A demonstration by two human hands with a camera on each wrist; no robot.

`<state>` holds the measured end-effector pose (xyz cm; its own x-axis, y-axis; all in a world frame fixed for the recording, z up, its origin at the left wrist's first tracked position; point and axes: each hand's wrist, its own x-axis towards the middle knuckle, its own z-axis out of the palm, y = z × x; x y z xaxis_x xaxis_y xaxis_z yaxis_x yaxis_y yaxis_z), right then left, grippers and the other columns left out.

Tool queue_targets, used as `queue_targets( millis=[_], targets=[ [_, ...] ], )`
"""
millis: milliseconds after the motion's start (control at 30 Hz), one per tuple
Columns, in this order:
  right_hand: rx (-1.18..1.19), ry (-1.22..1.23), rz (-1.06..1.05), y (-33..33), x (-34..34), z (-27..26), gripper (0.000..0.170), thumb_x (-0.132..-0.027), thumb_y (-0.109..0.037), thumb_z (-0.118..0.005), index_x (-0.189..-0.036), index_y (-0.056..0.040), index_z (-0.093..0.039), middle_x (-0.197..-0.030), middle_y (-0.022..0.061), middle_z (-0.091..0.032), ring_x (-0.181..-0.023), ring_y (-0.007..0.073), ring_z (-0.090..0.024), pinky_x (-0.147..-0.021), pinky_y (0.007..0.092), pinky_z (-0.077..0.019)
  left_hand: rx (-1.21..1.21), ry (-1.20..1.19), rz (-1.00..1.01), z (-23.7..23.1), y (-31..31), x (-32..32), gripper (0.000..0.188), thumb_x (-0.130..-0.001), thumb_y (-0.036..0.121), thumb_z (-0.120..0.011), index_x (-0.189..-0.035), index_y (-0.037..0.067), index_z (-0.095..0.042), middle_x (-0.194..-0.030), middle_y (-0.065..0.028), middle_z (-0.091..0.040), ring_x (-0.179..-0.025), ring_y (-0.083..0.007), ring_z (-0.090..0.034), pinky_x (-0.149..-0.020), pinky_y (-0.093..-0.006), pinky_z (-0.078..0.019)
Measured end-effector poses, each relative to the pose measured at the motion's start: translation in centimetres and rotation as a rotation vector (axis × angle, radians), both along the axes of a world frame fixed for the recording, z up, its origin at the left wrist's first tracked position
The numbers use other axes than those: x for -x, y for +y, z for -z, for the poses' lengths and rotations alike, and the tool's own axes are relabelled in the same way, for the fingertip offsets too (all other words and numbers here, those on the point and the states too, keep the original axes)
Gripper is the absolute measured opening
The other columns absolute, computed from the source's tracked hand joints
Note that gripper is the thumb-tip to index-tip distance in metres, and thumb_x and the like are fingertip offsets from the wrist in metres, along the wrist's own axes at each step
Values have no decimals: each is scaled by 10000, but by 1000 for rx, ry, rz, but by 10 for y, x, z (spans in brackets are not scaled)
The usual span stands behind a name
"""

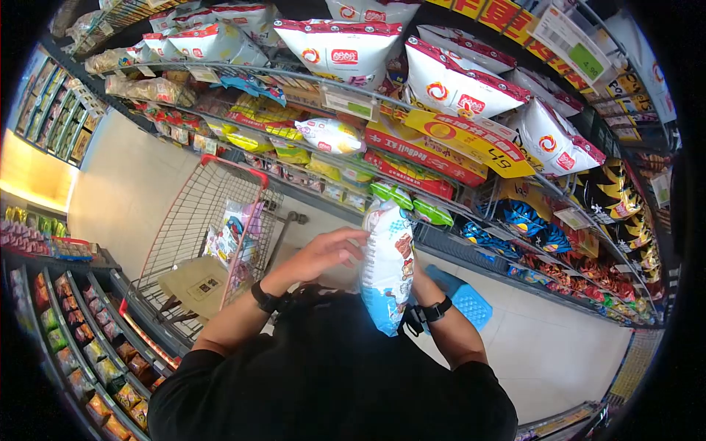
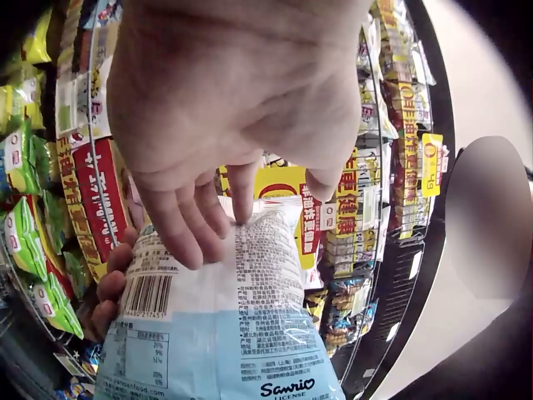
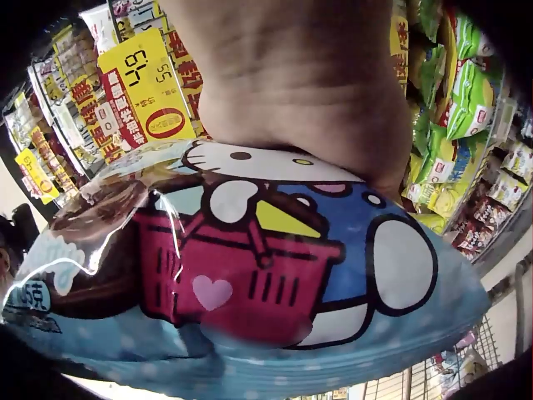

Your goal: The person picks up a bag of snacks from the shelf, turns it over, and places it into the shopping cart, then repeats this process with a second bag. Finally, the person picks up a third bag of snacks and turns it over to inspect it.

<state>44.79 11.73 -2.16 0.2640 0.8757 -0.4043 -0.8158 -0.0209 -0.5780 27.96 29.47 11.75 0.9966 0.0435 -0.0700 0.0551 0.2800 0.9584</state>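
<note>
The bag [image 1: 387, 272] is between the hands, before the person's chest, with the cart [image 1: 198, 228] off to the left and the blue stool [image 1: 471, 305] to the right. Its long axis runs from shelf to chest, white end toward the shelf, blue end toward the body; the barcode side faces the left hand [image 1: 327, 253], the cartoon side the right. The right hand [image 3: 316, 100] grasps the bag, fingers wrapped round an edge; the left fingers are loosely bent, released, at its back
</note>
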Motion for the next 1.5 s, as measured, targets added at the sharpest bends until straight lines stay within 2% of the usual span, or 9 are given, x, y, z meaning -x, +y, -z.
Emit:
queue_targets(
  millis=[333,533,700,800,967,1100,1200,1333,1500],
  targets=[
    [129,59,210,58,37,-58,486,-1007,-436,-367,-1230,-31,-517,-1159,98,-601,-1036,183,-598,-900,324,-492,-10,11,35,1,59,22,745,-910,480,-559,-1438,18,-308,-1350,-130,-429,-1155,-240,-502,-973,-397,-430],
    [250,-399,433,102,51,-73,462,-984,-366,-472,-1276,-11,-420,-1135,110,-575,-984,181,-585,-864,318,-488,-137,74,-88,25,83,19,796,-905,296,-621,-1469,15,-135,-1444,-153,-314,-1292,-238,-364,-1079,-376,-305],
    [203,-695,411,113,76,-101,485,-938,-217,-570,-1318,-2,-358,-1154,110,-542,-983,150,-553,-800,295,-500,-227,190,-307,37,92,16,638,-881,226,-660,-1381,10,-326,-1267,-128,-528,-1150,-199,-516,-984,-345,-423],
    [129,-665,298,104,89,-129,529,-916,-172,-599,-1342,1,-338,-1218,126,-512,-977,163,-557,-801,306,-502,220,234,-346,53,107,18,572,-887,270,-661,-1327,8,-405,-1201,-133,-575,-1086,-218,-571,-963,-355,-454],
    [-81,-808,172,83,98,-165,721,-825,-96,-676,-1442,-61,-305,-1315,110,-472,-1196,208,-467,-954,344,-429,383,269,-174,44,115,20,544,-1007,451,-358,-1368,47,-398,-1301,-107,-541,-1149,-188,-555,-982,-340,-449],
    [-303,-984,-63,68,92,-182,503,-866,-110,-648,-1330,-17,-477,-1395,168,-437,-1310,261,-398,-1013,357,-388,545,265,-210,15,86,20,536,-1013,440,-322,-1367,49,-416,-1308,-98,-539,-1146,-218,-565,-973,-356,-469],
    [-461,-858,-131,56,91,-186,392,-865,-22,-604,-1254,-31,-559,-1365,140,-489,-1231,230,-489,-976,341,-436,1069,35,105,89,75,40,499,-994,399,-363,-1346,56,-451,-1258,-133,-568,-1116,-252,-582,-946,-407,-489],
    [-414,-876,27,35,66,-175,170,-896,-30,-571,-1052,24,-614,-1117,153,-611,-1017,225,-605,-888,343,-482,1254,359,-126,57,39,66,411,-983,288,-438,-1270,-1,-488,-1145,-195,-611,-1038,-307,-614,-927,-413,-496],
    [-179,-691,37,22,38,-137,152,-893,-29,-572,-1041,3,-594,-1045,93,-636,-948,164,-611,-872,308,-477,1259,190,-346,97,5,97,480,-959,352,-464,-1277,-7,-470,-1211,-198,-575,-1118,-320,-561,-980,-411,-447]
  ],
)
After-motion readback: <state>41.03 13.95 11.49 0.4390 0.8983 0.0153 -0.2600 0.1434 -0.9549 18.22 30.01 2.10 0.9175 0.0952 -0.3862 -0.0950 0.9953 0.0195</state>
